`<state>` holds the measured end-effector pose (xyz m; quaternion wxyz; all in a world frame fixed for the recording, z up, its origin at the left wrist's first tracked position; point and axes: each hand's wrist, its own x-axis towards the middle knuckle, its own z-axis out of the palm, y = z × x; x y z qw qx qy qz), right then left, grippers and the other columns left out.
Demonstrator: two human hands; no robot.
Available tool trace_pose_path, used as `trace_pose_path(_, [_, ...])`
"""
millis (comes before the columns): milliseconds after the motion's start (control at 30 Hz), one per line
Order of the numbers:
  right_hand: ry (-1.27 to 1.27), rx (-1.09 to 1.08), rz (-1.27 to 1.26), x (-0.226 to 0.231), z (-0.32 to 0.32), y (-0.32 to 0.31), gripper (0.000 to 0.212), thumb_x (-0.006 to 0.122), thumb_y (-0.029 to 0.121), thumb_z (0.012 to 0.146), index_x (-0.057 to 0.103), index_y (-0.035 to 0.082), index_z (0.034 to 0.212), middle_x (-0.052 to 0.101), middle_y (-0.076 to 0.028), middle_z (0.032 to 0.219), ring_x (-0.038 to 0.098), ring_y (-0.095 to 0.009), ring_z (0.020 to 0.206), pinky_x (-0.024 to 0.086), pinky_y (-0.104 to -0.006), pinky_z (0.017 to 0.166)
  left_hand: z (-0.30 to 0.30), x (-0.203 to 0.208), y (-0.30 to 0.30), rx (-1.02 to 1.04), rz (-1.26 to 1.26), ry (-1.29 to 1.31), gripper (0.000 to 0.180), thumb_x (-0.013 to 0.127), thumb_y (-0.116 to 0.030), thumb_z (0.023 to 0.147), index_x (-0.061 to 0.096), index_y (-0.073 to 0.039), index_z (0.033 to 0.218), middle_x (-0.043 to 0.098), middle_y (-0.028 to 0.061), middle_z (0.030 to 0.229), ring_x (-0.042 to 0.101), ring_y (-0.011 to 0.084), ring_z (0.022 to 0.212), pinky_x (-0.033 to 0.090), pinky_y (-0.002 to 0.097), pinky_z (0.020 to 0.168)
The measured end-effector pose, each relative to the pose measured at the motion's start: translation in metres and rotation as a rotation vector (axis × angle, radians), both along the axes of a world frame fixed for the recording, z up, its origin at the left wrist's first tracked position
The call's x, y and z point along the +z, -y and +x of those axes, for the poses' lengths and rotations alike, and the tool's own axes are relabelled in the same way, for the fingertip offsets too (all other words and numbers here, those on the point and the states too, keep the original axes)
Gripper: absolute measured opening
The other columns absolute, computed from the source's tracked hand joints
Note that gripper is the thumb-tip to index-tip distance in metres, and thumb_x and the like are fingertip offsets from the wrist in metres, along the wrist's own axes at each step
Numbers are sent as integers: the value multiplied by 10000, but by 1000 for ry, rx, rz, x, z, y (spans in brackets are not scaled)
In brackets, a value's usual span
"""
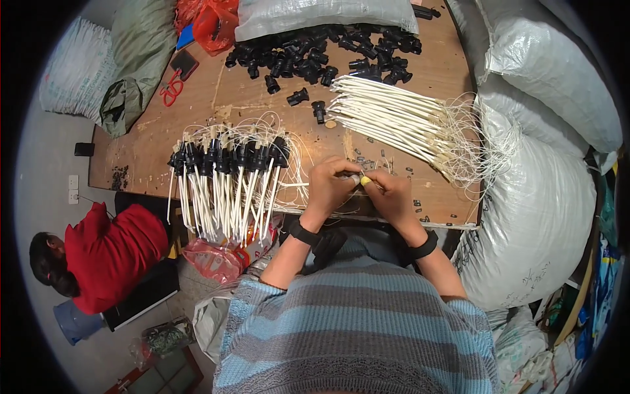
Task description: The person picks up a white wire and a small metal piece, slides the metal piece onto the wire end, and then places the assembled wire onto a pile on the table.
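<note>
Above the table's near edge, my left hand [331, 188] and my right hand [391, 198] meet with fingertips pinched together. What they pinch is too small to make out. A yellow patch [365, 180] shows at my right thumb tip, and a whitish one at my left. Just beyond the fingers lie small dark grey pieces [367, 161], scattered on the wood. To the left of my left hand, a row of black sockets [223, 159] with white sleeved wires hangs over the edge. A bundle of white sleeved wires [394, 121] lies beyond my right hand, its thin ends trailing right.
Loose black sockets [308, 59] are heaped at the table's far side before a white sack [328, 18]. Red scissors [172, 88] lie at the far left. Large stuffed sacks [531, 217] crowd the right edge. A person in red [115, 256] sits at the left, below the table.
</note>
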<state>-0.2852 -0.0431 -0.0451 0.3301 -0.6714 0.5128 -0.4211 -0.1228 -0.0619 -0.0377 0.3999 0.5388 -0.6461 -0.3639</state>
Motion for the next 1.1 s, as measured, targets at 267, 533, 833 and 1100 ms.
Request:
trace_pose_path(267, [64,87,-15,-1,-6,-2,170,737,38,742,690,60,904,602,-113,643,563,-164,499,428,-290,481,4,5,4,32,-168,-20,103,643,44,622,634,-22,702,581,72,727,576,196,695,433,282,603])
trace_pose_path(533, [409,41,633,31,-19,11,197,679,59,836,677,33,1031,519,49,580,411,-30,524,327,-212,483,12,29,6,-168,-310,158,259,677,9,601,678,-56,852,660,106,905,628,293,876,500,375,735])
trace_pose_path(833, [432,120,542,30,-28,4,260,570,-48,880,664,8,1116,651,31,855,530,-14,680,417,-197,570,9,22,4,-369,-81,47,427,642,62,661,667,-103,1054,675,116,874,653,315,825,517,366,719])
trace_pose_path(1100, [-629,212,-110,39,-32,-5,348,650,33,797,686,167,1116,678,-74,757,643,-219,611,485,-317,552,7,9,1,-247,28,243,403,672,19,663,657,-70,1056,678,147,973,654,336,869,519,364,731])
